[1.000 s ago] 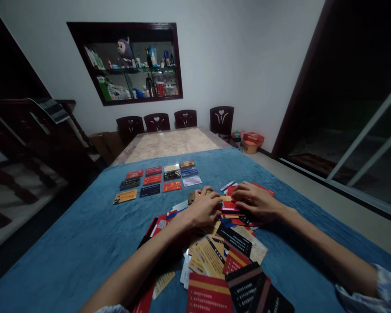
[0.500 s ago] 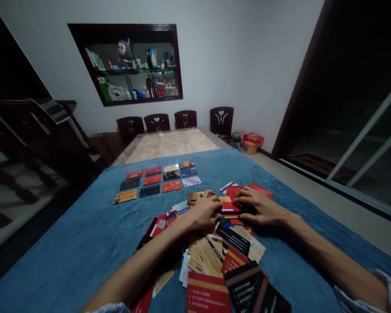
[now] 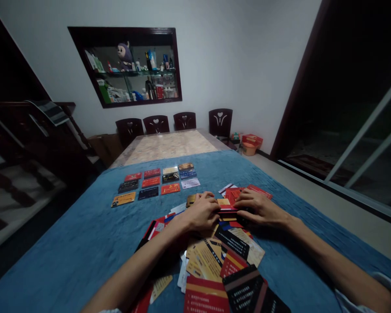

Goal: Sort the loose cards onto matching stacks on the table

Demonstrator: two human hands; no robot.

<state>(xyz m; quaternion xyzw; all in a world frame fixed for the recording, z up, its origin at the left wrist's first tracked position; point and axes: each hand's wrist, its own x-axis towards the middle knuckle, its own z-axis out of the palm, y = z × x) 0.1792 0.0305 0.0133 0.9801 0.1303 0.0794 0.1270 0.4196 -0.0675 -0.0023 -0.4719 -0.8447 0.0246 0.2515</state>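
Observation:
Over a loose heap of plastic cards, my left hand (image 3: 204, 211) and my right hand (image 3: 261, 207) face each other. Between them is a red card (image 3: 228, 209) with a pale stripe, its two ends pinched by my fingers; whether more cards lie under it I cannot tell. Below my wrists spread a gold card (image 3: 204, 260), a black card (image 3: 232, 241) and a red card with a gold band (image 3: 206, 295). More red cards (image 3: 260, 191) lie just beyond my right hand. My left forearm covers part of the heap.
Farther up the blue cloth (image 3: 81, 226), several cards lie in rows, among them an orange card (image 3: 124, 199) and a white card (image 3: 190, 183). The bare table end (image 3: 172, 144) is beyond, with dark chairs (image 3: 220, 121) behind it. A shelf niche (image 3: 179, 65) is in the wall.
The red card between my hands has tilted, so less of its face shows. My hands have barely shifted; the whole view has moved slightly.

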